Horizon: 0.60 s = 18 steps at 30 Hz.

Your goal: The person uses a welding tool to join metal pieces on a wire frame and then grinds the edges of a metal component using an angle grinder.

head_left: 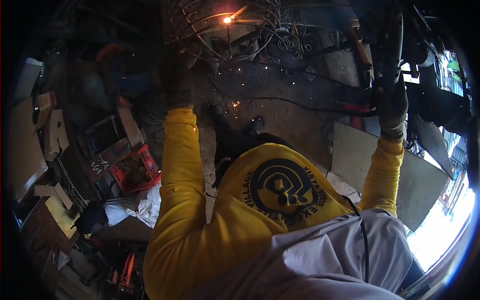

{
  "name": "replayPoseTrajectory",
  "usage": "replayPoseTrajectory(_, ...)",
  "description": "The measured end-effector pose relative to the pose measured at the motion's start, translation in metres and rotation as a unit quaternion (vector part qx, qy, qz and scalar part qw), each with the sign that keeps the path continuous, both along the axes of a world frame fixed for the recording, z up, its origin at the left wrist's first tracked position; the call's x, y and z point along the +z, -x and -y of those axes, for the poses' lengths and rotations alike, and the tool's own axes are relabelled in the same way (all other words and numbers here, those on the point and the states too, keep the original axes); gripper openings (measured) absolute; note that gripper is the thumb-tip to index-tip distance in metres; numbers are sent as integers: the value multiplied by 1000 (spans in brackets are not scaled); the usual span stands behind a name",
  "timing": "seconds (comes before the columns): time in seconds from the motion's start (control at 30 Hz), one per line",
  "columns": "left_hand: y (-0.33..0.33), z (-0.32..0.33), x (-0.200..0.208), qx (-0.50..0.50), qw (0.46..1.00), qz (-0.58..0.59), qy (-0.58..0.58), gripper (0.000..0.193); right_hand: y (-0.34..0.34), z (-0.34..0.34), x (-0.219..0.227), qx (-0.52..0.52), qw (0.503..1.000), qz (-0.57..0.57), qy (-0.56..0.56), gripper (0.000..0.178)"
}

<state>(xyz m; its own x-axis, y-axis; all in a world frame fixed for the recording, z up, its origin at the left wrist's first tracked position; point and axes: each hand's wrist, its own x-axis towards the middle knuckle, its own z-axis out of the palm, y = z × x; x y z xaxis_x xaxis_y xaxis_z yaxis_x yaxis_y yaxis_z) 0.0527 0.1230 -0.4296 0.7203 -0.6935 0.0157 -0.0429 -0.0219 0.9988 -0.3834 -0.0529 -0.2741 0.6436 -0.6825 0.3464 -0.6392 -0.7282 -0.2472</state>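
Observation:
A round cage of bent metal rods (235, 37) is at the top middle, with a bright glowing spot on it where a thin rod meets the metal. My gloved left hand (181, 67) is closed at the cage's left edge, mostly in deep shadow. On the right, my gloved right hand (392, 107) is wrapped round the lower end of an upright grey metal bar (394, 42). What holds the thin rod at the glowing spot is hidden in the dark. Sparks (236, 105) scatter over the floor below the cage.
A black cable (295, 104) crosses the floor toward my right hand. To the left are a red plastic crate (134, 170), cardboard pieces (55, 135) and white cloth (145, 207). A flat pale panel (400, 170) leans at the right. A wooden-handled tool (361, 50) is at the upper right.

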Motion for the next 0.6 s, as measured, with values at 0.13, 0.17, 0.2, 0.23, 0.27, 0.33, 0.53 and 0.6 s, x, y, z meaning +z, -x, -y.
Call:
replayPoseTrajectory(0.13, 1, 5, 7, 13, 985, -161, 56, 15, 11, -1, -6, -1, 993, 78, -88, 54)
replayPoseTrajectory(0.17, 3, 4, 7, 13, 989, -127, 72, 17, 7, -2, -4, -10, 991, 83, -101, 54)
replayPoseTrajectory(0.2, 5, 2, 5, 13, 992, -92, 88, 19, 2, -4, -1, -20, 989, 88, -114, 54)
replayPoseTrajectory(0.23, 5, 1, 2, 15, 994, -68, 88, 21, -6, -12, 2, -62, 960, 173, -212, 55)
replayPoseTrajectory(0.27, 5, 0, -1, 19, 995, -45, 89, 23, -16, -18, 7, -102, 912, 254, -305, 55)
replayPoseTrajectory(0.33, -1, -3, -9, 34, 997, -20, 61, 26, -21, -21, 10, -110, 910, 253, -310, 55)
replayPoseTrajectory(0.53, -2, 0, -2, -1, 997, -49, 54, 26, -14, -18, 6, -105, 904, 258, -323, 57)
replayPoseTrajectory(0.6, -9, -1, -10, -16, 988, -115, 99, 26, -14, -17, 6, -108, 905, 253, -325, 59)
